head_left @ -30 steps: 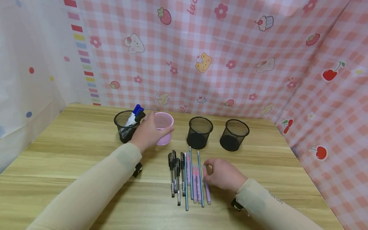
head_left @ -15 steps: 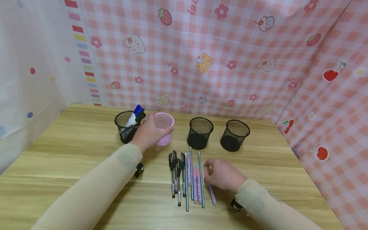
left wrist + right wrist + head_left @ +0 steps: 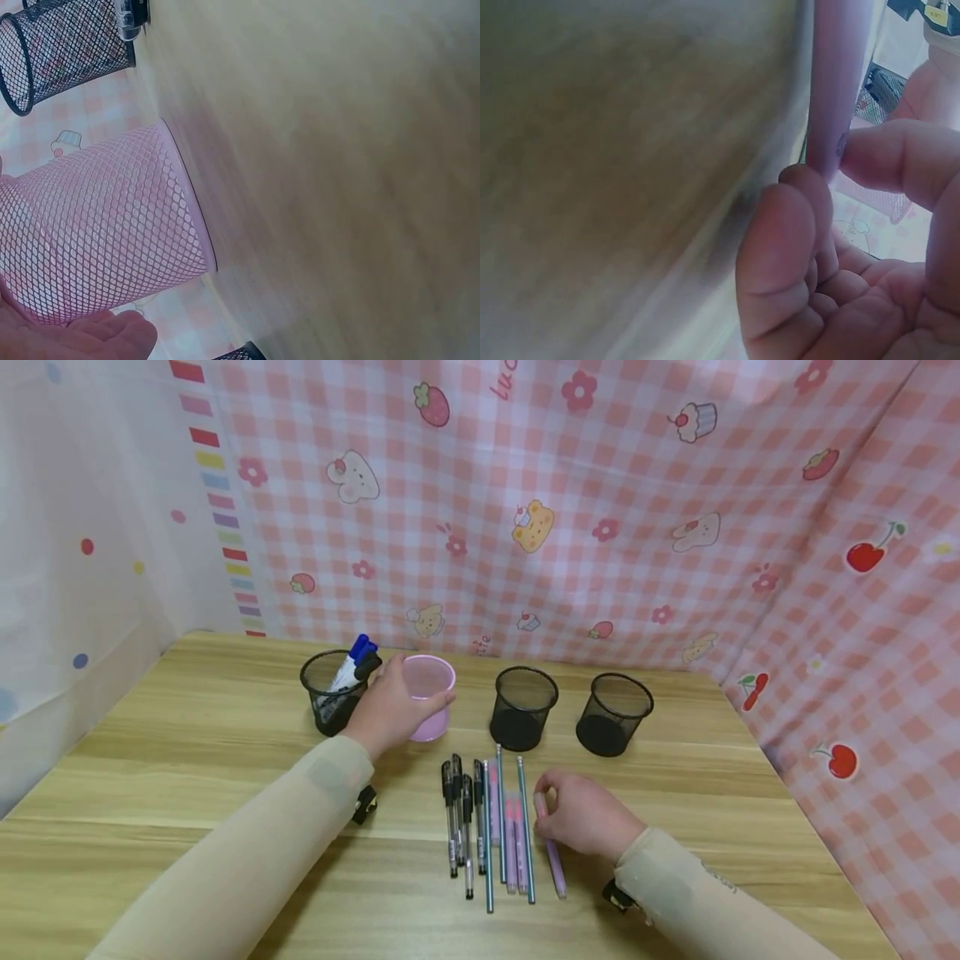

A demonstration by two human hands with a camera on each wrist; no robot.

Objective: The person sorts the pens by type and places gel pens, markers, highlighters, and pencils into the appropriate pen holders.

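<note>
My left hand holds the pink mesh pen cup, which stands upright at the back of the table. In the left wrist view the cup lies across the picture, with fingers along its side. Thumb and fingertips of my right hand pinch a light purple highlighter; its upper end is partly hidden by the hand. Up close, the purple barrel rises from between the fingertips. Left of it lie more purple highlighters, teal pencils and black-capped gel pens.
A black mesh cup with blue- and black-capped markers stands left of the pink cup. Two black mesh cups, one nearer the middle and one farther right, stand upright. A checkered cloth hangs behind the wooden table.
The pinched highlighter has shifted slightly right, away from the pencils, and its lower end has swung right. The left hand keeps its place on the pink cup.
</note>
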